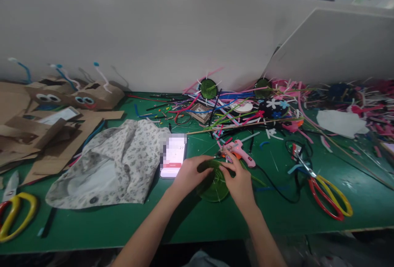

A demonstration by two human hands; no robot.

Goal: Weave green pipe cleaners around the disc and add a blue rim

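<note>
Your left hand (190, 173) is partly closed, thumb and forefinger bent at the far edge of the green coiled disc (217, 191); whether they pinch it cannot be told. The disc sits below and between both hands. Your right hand (243, 180) is half open over its right side; a firm grip cannot be confirmed. Progress, as judged: coil formed; a dark rim like that on the left rear disc (209, 89) appears outstanding.

Surroundings on the tabletop (92, 232): left-hand scissors (23, 213), cardboard figures (101, 96) with eyes and feelers, a floral cloth (135, 148) and a lit phone (175, 154) near your left hand. Tangled pipe cleaners crowd the back. The pink glue gun (244, 156) is just beyond your right hand, restricting reach; its cable (278, 193) loops toward the right-hand scissors (331, 197)
</note>
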